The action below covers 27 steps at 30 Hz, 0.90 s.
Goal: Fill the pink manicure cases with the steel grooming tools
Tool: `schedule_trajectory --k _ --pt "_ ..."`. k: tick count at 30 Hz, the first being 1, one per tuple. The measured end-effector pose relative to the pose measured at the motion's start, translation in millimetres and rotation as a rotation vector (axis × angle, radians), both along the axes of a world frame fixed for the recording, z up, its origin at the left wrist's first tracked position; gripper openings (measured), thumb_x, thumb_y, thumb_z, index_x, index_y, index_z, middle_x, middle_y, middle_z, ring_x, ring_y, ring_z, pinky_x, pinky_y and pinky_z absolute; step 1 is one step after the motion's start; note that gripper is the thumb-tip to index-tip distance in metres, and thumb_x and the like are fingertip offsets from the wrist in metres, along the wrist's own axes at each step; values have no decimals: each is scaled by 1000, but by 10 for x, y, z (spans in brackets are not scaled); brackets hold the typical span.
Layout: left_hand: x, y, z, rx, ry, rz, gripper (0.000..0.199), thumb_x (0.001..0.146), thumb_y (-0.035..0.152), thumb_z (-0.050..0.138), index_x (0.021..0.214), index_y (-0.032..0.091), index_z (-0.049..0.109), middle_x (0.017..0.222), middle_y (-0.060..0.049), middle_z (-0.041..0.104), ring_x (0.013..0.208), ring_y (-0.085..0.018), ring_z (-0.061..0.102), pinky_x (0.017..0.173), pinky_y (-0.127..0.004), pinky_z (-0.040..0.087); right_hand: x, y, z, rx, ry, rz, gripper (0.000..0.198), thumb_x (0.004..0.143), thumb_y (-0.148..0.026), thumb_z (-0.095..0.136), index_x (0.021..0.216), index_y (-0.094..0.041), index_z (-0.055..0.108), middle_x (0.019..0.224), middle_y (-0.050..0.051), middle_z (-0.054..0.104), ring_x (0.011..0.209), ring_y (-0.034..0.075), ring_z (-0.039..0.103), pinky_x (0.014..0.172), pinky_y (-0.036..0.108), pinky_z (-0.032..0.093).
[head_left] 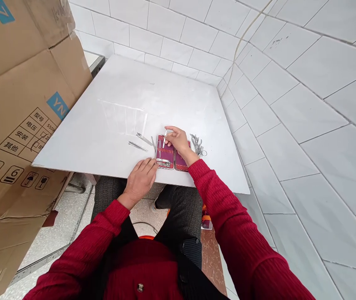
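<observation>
An open manicure case (166,155) with a purple lining and red edges lies near the table's front edge. Over its left half, my right hand (177,141) pinches a slim silvery manicure tool (164,139) upright between thumb and fingers; its exact kind is too small to make out. Nail clippers (163,162) sit along the bottom of that half. My left hand (141,177) rests on the table edge, fingers stretched out, tips at the case's lower left corner. Part of the case's right half is hidden by my right hand and wrist.
Left of the case lie several thin metal tools (138,146). Scissor-like tools (197,145) are heaped to its right. The white table (118,96) meets tiled walls (290,100) at the back and right. Large cardboard boxes (18,100) stand along the left.
</observation>
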<state>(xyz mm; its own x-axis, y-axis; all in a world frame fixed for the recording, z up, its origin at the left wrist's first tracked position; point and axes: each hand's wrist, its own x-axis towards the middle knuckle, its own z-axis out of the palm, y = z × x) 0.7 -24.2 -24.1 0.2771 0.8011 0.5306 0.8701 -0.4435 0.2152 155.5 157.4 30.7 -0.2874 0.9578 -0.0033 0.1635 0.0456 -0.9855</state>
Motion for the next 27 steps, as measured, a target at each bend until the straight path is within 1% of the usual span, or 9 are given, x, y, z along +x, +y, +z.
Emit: schedule_trajectory --k 6,10,17,23,27 --pt "7 1 14 1 9 7 41 100 14 46 138 16 61 143 -13 63 137 -28 56 116 -49 45 -61 9 -36 -2 -3 -33 41 76 -16 68 117 -17 63 60 -8 65 49 9 59 51 18 50" --pt "11 0 24 7 13 14 38 100 15 46 134 15 63 143 -13 64 135 -28 57 115 -47 45 -73 8 -53 -6 2 -30 37 77 -17 69 114 -17 63 60 -8 65 50 8 60 54 19 52" --pt "13 -1 30 10 22 19 38 101 15 45 134 14 63 143 -12 64 135 -28 57 115 -48 45 -55 32 -98 10 7 -22 39 77 -17 70 115 -17 64 60 -9 64 50 8 60 54 19 52" --pt "17 1 27 17 30 16 37 101 15 45 134 14 63 143 -12 63 136 -28 57 116 -47 44 -50 9 -73 9 21 -11 36 75 -14 67 111 -16 65 60 -8 65 50 8 60 53 18 51" --pt "16 4 25 19 42 24 37 102 16 45 133 13 64 142 -12 64 135 -28 57 116 -46 44 -58 -23 -52 -4 -41 4 35 75 -11 64 109 -15 67 57 -8 63 49 9 60 51 18 50"
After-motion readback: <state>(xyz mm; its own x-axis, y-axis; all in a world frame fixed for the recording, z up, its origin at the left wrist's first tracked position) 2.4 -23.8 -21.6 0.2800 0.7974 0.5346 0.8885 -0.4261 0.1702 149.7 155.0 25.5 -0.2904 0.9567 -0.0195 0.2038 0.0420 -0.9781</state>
